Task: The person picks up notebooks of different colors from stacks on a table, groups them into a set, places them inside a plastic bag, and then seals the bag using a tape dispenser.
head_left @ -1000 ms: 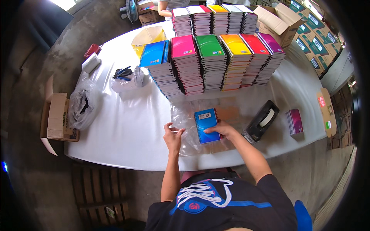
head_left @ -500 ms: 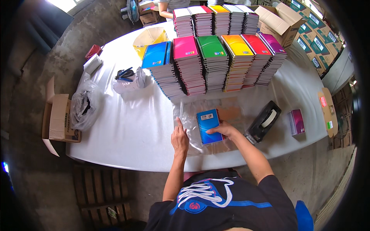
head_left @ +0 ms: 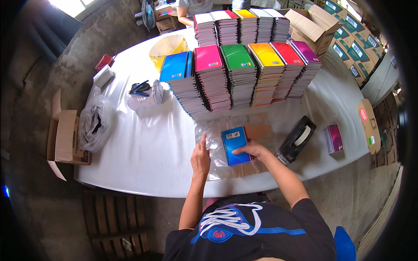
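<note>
My right hand (head_left: 254,150) grips a small blue spiral notebook (head_left: 235,150), its thumb across the cover and the other fingers hidden at the edge and underneath. A strip of red shows below the notebook's right edge, so more may lie under it. Beneath it, a clear plastic bag (head_left: 214,163) is spread on the table. My left hand (head_left: 200,161) is at the bag's left side, with the index finger stretched out and the others partly curled. Whether those curled fingers touch the film is hard to make out.
Tall stacks of coloured notebooks (head_left: 238,82) stand beyond the bag. On the right are a black tape dispenser (head_left: 297,139) and a small purple notebook stack (head_left: 334,139). A plastic bundle (head_left: 95,122), an open carton (head_left: 67,135) and pliers (head_left: 140,88) are leftward. Another person (head_left: 194,9) is behind.
The view has tilted slightly, so the stacks appear a little lower. My left hand has shifted slightly left. My right hand still grips the blue notebook, which has barely moved.
</note>
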A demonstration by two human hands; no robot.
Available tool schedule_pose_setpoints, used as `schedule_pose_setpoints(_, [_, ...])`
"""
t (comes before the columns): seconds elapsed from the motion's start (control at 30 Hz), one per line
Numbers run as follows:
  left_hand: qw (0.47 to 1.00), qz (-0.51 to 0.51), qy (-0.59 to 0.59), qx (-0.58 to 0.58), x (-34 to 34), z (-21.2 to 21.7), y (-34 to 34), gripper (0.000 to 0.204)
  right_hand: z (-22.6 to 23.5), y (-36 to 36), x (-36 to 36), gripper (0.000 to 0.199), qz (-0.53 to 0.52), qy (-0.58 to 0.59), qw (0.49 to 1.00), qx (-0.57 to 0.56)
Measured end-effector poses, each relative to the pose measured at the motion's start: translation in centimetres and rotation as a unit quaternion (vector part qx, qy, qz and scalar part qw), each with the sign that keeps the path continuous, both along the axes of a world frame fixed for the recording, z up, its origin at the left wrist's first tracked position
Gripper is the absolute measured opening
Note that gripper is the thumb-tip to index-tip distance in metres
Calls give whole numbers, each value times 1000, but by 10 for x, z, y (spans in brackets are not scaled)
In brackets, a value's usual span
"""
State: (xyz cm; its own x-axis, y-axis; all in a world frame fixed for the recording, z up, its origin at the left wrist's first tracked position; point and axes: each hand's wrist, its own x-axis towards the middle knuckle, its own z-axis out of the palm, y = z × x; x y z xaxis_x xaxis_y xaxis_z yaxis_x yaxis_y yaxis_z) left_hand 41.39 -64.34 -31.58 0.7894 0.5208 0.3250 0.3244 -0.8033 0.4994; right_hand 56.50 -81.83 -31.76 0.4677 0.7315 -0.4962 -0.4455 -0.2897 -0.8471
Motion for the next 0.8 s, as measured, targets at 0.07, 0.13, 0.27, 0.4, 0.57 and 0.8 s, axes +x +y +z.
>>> schedule_pose_setpoints(0.07, [996,-65,15,60,3,3,-4,57,2,0,0,61,0,0,1000,0])
schedule_pose_setpoints(0.13, [995,-67,80,-2,5,9,-5,40,5,-1,-1,60,-1,2,1000,-13])
schedule_pose_setpoints(0.27, [989,-95,73,-83,5,-5,17,27,5,3,-3,59,4,-13,1000,-2])
schedule_pose_setpoints(0.4, [965,-109,121,-205,13,33,9,48,-4,-1,1,60,4,-39,999,-2])
schedule_pose_setpoints(0.57, [955,-143,90,-243,15,26,15,81,-3,2,2,63,9,7,1000,-20])
schedule_pose_setpoints(0.8, [925,-164,113,-324,17,36,14,99,4,9,14,68,16,20,999,-41])
